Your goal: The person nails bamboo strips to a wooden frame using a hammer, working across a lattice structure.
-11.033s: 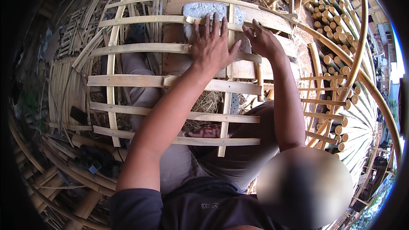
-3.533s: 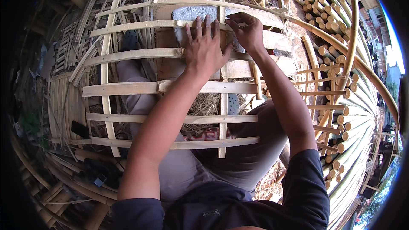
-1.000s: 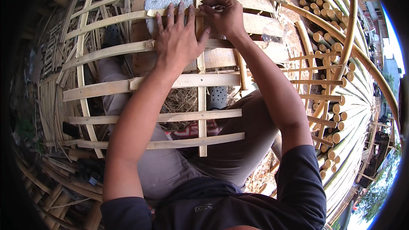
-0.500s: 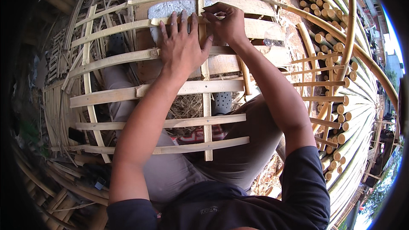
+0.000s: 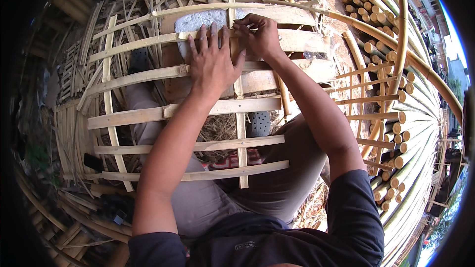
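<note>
A lattice of split bamboo slats [image 5: 222,106], joined by two cross strips [image 5: 240,138], lies over my legs and a low bench of wide boards [image 5: 302,40]. My left hand [image 5: 213,64] lies spread, its fingertips on one of the upper slats [image 5: 136,48]. Beneath that part of the lattice sits a pale grey block of stone or concrete [image 5: 198,19]. Just to the right, my right hand [image 5: 260,34] has thumb and fingers pinched together beside the right cross strip, near its crossing with that slat. Whatever is in the pinch is too small to make out.
Cut bamboo poles [image 5: 396,143] are stacked along the right, behind a small bamboo rack [image 5: 373,101]. A long curved pole [image 5: 366,22] arches over them. Loose strips and scraps [image 5: 74,133] cover the ground at left. A clog-like shoe with holes [image 5: 258,123] shows under the lattice.
The whole view has shifted slightly, so the lattice's upper part appears a little lower. Both hands keep nearly the same place and pose on the lattice.
</note>
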Demonstrator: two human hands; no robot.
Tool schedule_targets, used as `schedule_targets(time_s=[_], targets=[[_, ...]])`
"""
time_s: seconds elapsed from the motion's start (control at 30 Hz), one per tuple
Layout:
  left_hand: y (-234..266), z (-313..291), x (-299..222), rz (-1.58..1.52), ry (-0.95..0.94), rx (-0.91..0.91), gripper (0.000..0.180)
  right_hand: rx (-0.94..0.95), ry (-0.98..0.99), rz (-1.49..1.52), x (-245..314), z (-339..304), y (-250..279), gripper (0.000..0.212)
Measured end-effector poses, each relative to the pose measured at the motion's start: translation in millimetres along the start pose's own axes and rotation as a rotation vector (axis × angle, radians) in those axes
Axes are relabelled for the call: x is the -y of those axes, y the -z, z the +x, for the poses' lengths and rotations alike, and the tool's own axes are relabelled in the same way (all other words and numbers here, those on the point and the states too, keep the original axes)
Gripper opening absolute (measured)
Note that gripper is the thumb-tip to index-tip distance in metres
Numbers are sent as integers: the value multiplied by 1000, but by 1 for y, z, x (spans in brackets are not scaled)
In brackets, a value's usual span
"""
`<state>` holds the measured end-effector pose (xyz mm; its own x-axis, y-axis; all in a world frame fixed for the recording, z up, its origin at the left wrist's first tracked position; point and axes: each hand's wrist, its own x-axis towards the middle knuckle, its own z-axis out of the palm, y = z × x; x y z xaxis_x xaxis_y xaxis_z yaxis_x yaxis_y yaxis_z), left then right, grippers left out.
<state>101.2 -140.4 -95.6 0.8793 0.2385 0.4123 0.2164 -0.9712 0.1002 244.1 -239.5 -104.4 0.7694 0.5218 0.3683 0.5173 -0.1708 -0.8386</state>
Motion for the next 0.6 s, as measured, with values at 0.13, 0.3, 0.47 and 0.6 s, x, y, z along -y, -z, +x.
schedule_targets(time_s=[0.13, 0.3, 0.47, 0.6], targets=[[-3, 0, 4, -20, 16, -14, 76, 21, 51, -66, 1, 2, -6, 14], [-1, 0, 0, -7, -29, -41, 76, 3, 1, -43, -2, 3, -1, 15], [19, 18, 1, -236, -121, -128, 54, -21, 41, -120, 16, -3, 3, 13], [17, 48, 13, -392, -224, -126, 40, -31, 12, -117, 17, -6, 11, 13]])
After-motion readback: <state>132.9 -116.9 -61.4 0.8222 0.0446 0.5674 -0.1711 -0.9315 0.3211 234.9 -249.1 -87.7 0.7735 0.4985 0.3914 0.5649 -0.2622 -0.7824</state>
